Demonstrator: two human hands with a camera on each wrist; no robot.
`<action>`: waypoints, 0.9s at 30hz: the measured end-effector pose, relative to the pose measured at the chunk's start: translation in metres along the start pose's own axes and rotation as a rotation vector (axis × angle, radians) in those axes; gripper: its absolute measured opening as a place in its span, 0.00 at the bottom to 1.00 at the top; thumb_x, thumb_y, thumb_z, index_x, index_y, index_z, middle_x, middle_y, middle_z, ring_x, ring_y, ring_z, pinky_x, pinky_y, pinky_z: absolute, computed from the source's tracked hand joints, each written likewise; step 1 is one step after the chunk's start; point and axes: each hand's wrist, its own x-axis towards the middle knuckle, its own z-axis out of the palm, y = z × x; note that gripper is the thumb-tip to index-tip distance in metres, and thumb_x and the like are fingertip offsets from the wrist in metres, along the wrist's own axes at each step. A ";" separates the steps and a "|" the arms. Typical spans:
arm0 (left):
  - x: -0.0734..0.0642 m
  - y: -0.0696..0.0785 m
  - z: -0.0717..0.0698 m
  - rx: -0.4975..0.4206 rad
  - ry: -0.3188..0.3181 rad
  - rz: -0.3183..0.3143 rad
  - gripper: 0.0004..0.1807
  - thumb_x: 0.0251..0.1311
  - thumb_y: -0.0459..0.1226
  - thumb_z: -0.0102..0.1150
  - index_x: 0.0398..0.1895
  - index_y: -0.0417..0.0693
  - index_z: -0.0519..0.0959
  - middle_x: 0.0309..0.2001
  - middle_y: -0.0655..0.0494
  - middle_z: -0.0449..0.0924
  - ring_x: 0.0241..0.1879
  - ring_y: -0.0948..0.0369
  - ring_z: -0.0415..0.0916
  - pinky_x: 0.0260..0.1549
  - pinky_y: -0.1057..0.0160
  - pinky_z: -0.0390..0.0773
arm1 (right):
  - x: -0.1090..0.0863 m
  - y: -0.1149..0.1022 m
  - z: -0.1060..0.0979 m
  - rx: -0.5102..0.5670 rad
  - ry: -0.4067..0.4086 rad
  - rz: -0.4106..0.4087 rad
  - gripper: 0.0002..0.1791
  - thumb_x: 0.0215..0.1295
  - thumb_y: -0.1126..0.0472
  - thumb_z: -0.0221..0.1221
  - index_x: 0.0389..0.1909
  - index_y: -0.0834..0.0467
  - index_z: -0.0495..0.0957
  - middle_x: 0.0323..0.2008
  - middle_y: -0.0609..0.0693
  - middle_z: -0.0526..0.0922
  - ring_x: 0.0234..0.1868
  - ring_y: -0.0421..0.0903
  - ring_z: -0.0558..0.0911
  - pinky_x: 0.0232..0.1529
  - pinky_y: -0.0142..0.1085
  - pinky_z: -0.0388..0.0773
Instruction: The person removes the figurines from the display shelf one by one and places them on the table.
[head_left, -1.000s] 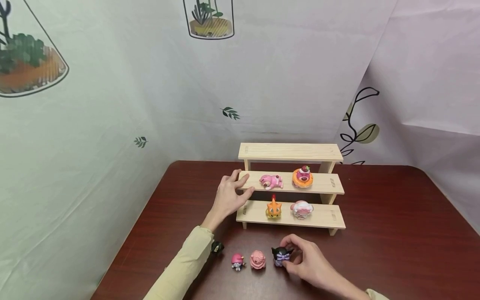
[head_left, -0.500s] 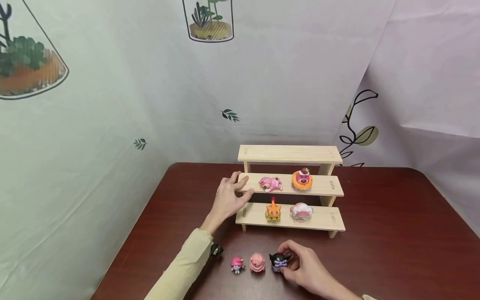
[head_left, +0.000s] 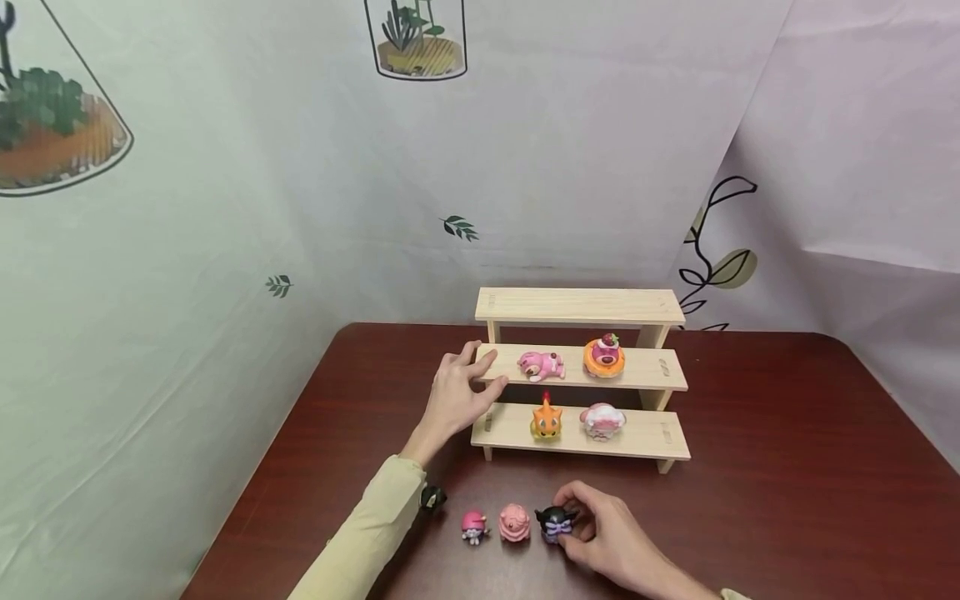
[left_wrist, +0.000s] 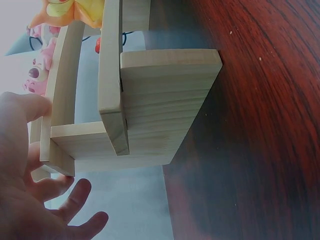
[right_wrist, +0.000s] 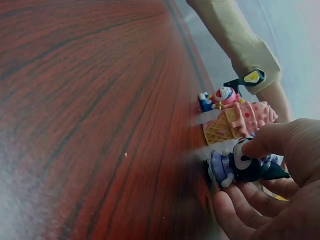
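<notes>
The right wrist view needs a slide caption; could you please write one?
The right grip pinches a black-hooded figurine beside a pink ice-cream-cone figurine.

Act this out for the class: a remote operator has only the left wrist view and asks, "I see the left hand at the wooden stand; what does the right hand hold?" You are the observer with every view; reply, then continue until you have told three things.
Observer: The right hand pinches a black-and-purple figure in front of the stand.

Operator: My view misses that area. What is right beside that figure?

Observer: A pink swirl-topped figure with a waffle-patterned lower part, seen best from the right wrist.

Operator: And what is next along, past the pink one?

Observer: In the head view, to its left, a small figure with a bright pink cap.
</notes>
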 end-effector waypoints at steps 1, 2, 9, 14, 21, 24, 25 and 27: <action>0.000 0.000 0.000 0.002 0.002 0.004 0.26 0.58 0.48 0.66 0.57 0.43 0.84 0.60 0.41 0.76 0.49 0.40 0.73 0.42 0.41 0.75 | 0.000 0.000 0.000 -0.002 -0.006 0.003 0.22 0.47 0.74 0.70 0.42 0.56 0.76 0.34 0.41 0.82 0.30 0.34 0.79 0.25 0.33 0.78; 0.000 0.000 0.000 0.003 0.003 0.008 0.26 0.58 0.48 0.66 0.57 0.43 0.84 0.60 0.41 0.76 0.49 0.40 0.73 0.42 0.41 0.75 | 0.001 0.000 -0.001 -0.005 -0.013 0.006 0.22 0.47 0.74 0.70 0.42 0.55 0.76 0.34 0.41 0.82 0.31 0.34 0.79 0.25 0.33 0.78; 0.000 0.000 0.000 -0.002 0.007 0.015 0.26 0.58 0.48 0.66 0.56 0.42 0.84 0.60 0.41 0.76 0.49 0.39 0.73 0.43 0.41 0.75 | 0.002 0.000 -0.002 0.007 -0.046 0.031 0.21 0.49 0.73 0.71 0.42 0.54 0.76 0.35 0.40 0.81 0.32 0.34 0.80 0.26 0.34 0.78; 0.000 0.000 0.000 -0.001 0.010 0.017 0.26 0.58 0.48 0.66 0.56 0.42 0.84 0.59 0.41 0.76 0.49 0.39 0.73 0.43 0.41 0.75 | 0.001 0.000 -0.001 0.003 -0.046 0.019 0.22 0.49 0.73 0.71 0.42 0.54 0.76 0.34 0.40 0.81 0.31 0.35 0.80 0.26 0.33 0.78; 0.000 0.000 -0.001 -0.006 0.009 0.015 0.26 0.58 0.48 0.66 0.56 0.42 0.84 0.60 0.41 0.76 0.49 0.39 0.73 0.43 0.41 0.75 | 0.000 0.001 -0.001 -0.028 -0.025 -0.033 0.23 0.45 0.75 0.70 0.41 0.55 0.76 0.33 0.40 0.80 0.30 0.36 0.79 0.24 0.32 0.77; -0.001 0.000 -0.001 -0.012 0.003 0.009 0.26 0.58 0.48 0.66 0.56 0.43 0.84 0.60 0.40 0.76 0.49 0.39 0.73 0.43 0.40 0.75 | 0.000 0.000 -0.001 -0.029 -0.026 -0.033 0.23 0.45 0.75 0.70 0.41 0.55 0.76 0.33 0.40 0.80 0.30 0.36 0.79 0.24 0.32 0.77; -0.001 0.000 -0.001 -0.013 0.004 0.008 0.26 0.58 0.48 0.66 0.56 0.42 0.84 0.60 0.40 0.76 0.50 0.39 0.73 0.43 0.40 0.75 | 0.000 0.000 -0.001 -0.029 -0.027 -0.033 0.23 0.45 0.75 0.70 0.41 0.55 0.76 0.33 0.40 0.80 0.30 0.36 0.79 0.24 0.32 0.77; 0.000 -0.001 -0.001 -0.015 0.005 0.006 0.26 0.58 0.48 0.66 0.56 0.43 0.84 0.60 0.40 0.76 0.50 0.39 0.73 0.43 0.40 0.75 | 0.000 0.000 -0.002 -0.027 -0.027 -0.033 0.23 0.45 0.75 0.70 0.41 0.55 0.76 0.34 0.40 0.80 0.30 0.36 0.79 0.25 0.32 0.77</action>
